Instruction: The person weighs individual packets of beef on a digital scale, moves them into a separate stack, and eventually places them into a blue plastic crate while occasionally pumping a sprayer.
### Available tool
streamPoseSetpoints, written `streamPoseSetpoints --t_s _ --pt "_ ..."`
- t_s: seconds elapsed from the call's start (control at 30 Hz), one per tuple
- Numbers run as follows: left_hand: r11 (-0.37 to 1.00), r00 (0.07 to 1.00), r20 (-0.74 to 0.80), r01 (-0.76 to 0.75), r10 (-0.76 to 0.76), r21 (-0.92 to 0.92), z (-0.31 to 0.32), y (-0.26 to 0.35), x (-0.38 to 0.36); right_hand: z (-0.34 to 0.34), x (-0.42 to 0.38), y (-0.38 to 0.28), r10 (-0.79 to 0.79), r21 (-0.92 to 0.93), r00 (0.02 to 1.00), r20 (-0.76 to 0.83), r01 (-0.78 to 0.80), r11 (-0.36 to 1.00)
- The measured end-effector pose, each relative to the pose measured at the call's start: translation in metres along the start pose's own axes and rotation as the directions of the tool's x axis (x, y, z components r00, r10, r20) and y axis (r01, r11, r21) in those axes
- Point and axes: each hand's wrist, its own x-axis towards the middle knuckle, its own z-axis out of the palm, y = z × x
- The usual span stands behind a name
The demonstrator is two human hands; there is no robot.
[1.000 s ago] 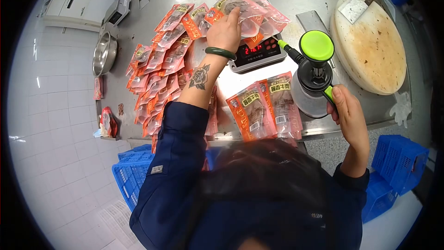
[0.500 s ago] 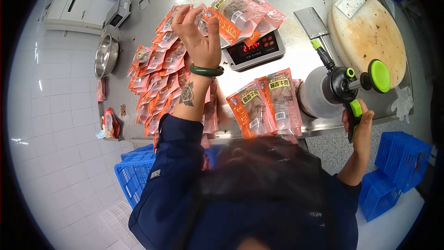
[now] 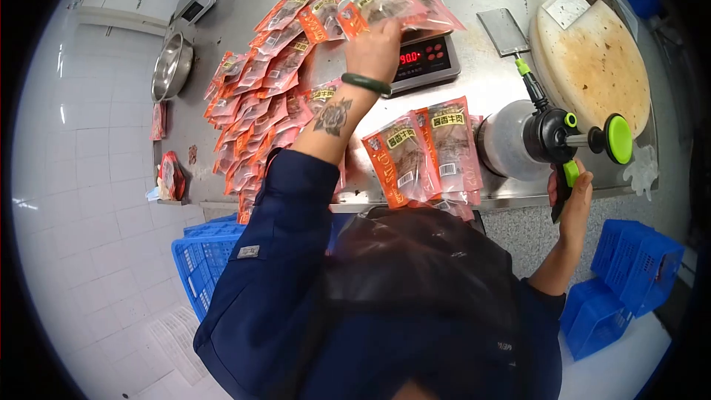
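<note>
My left hand (image 3: pixel 375 50), a green bangle at its wrist, is closed on the lower edge of a clear and orange meat packet (image 3: pixel 386 1) above the digital scale (image 3: pixel 426 67). Another meat packet (image 3: pixel 433 13) lies behind it on the scale, whose red digits are partly hidden by my hand. At the right, my right hand (image 3: pixel 575 204) wraps around the black and green handle of a pump spray bottle (image 3: pixel 511 141). That bottle has a cloudy body and stands at the table edge. Two packets (image 3: pixel 426 155) lie in front of the scale, overlapping others.
A large pile of meat packets (image 3: pixel 255 115) covers the left of the steel table (image 3: pixel 503 81). A round cutting board (image 3: pixel 592 67) holds a cleaver blade (image 3: pixel 566 9). Nearby are a flat metal scraper (image 3: pixel 501 32), a steel bowl (image 3: pixel 172 67), and blue crates (image 3: pixel 637 263) on the floor.
My left hand has gone from open above the pile to gripping a packet at the scale. The scale reading has changed. My right hand stays on the spray bottle handle.
</note>
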Motion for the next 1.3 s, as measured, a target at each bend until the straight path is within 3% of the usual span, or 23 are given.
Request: streamPoseSetpoints --t_s 0.03,0.07,0.1,0.13,0.17,0.23,0.27,0.33,0.4,0.43,0.5,0.57,0.6,0.67,0.8,0.83,0.9,0.93,1.03,1.1,1.17,1.23,1.3 --pt "0.993 0.99 -0.113 -0.098 0.09 -0.064 -0.006 0.002 -0.019 0.002 0.0 0.002 0.004 -0.014 0.998 -0.061 -0.005 1.0" --pt "0.982 0.987 -0.081 -0.146 0.137 -0.117 -0.016 0.007 -0.043 0.002 0.0 0.003 0.007 -0.005 0.998 -0.07 -0.007 1.0" --pt "0.968 0.978 0.011 -0.203 0.206 -0.145 -0.027 0.013 -0.069 0.001 0.001 0.005 0.008 0.008 0.997 -0.073 -0.007 1.0" --pt "0.968 0.939 0.281 -0.141 0.197 -0.207 -0.035 0.022 -0.091 -0.001 0.001 0.006 0.014 -0.025 0.995 -0.098 -0.016 1.0" --pt "0.923 0.859 0.444 -0.079 0.256 -0.378 -0.046 0.026 -0.109 0.001 0.001 0.009 0.024 0.025 0.988 -0.15 -0.021 0.999" --pt "0.66 0.742 0.339 -0.181 0.579 -0.729 -0.049 0.008 -0.132 -0.004 0.003 0.019 0.039 0.121 0.985 -0.17 -0.019 0.993" --pt "0.576 0.766 0.304 -0.104 0.567 -0.811 -0.055 -0.009 -0.136 -0.008 0.004 0.023 0.038 0.115 0.988 -0.153 -0.02 0.993" --pt "0.767 0.904 0.381 0.1 0.196 -0.633 -0.071 -0.073 -0.139 -0.011 0.006 0.028 0.1 0.218 0.97 -0.223 -0.05 0.975" --pt "0.949 0.946 0.275 0.235 -0.174 -0.209 -0.075 -0.168 -0.147 -0.009 0.007 0.025 0.101 0.208 0.971 -0.215 -0.056 0.976" --pt "0.935 0.923 0.22 0.343 -0.316 -0.095 -0.068 -0.231 -0.168 -0.009 0.006 0.023 0.101 0.204 0.972 -0.214 -0.057 0.977" --pt "0.784 0.808 0.186 0.442 -0.559 0.436 -0.05 -0.302 -0.221 -0.014 0.008 0.03 0.107 0.233 0.972 -0.211 -0.057 0.971" --pt "0.779 0.761 0.191 0.568 -0.62 0.266 0.015 -0.347 -0.277 -0.014 0.007 0.029 0.112 0.264 0.97 -0.215 -0.052 0.963" --pt "0.656 0.613 0.253 0.628 -0.748 0.419 0.014 -0.302 -0.256 -0.011 0.006 0.023 0.096 0.212 0.975 -0.201 -0.053 0.976" --pt "0.607 0.582 0.218 0.643 -0.784 0.467 0.035 -0.261 -0.237 -0.005 0.005 0.017 0.086 0.153 0.98 -0.178 -0.059 0.986" --pt "0.552 0.514 0.204 0.754 -0.833 0.356 0.065 -0.19 -0.202 -0.007 0.005 0.017 0.134 0.158 0.957 -0.259 -0.095 0.983" --pt "0.577 0.561 0.163 0.726 -0.811 0.373 0.064 -0.181 -0.199 -0.007 0.006 0.016 0.153 0.184 0.948 -0.277 -0.104 0.977" --pt "0.601 0.519 0.316 0.745 -0.794 0.29 0.03 -0.173 -0.187 -0.001 0.004 0.012 0.165 0.196 0.933 -0.321 -0.105 0.975" --pt "0.632 0.551 0.332 0.742 -0.765 0.224 0.009 -0.18 -0.183 0.003 0.003 0.01 0.191 0.215 0.913 -0.362 -0.117 0.969" --pt "0.792 0.798 0.098 0.559 -0.594 0.246 -0.003 -0.216 -0.186 -0.005 0.001 0.018 0.193 0.202 0.915 -0.353 -0.127 0.971" --pt "0.855 0.847 0.13 0.499 -0.516 0.143 -0.005 -0.237 -0.175 -0.005 0.0 0.016 0.211 0.217 0.912 -0.353 -0.139 0.966" --pt "0.853 0.845 0.171 0.463 -0.507 0.24 -0.004 -0.246 -0.163 -0.002 0.003 0.016 0.216 0.244 0.908 -0.36 -0.131 0.961" --pt "0.896 0.853 0.343 0.273 -0.394 0.349 0.004 -0.248 -0.159 -0.002 0.001 0.015 0.179 0.173 0.915 -0.361 -0.123 0.977" --pt "0.857 0.912 0.219 0.213 -0.347 0.469 0.017 -0.245 -0.156 -0.014 -0.001 0.023 0.177 0.19 0.94 -0.292 -0.124 0.974"
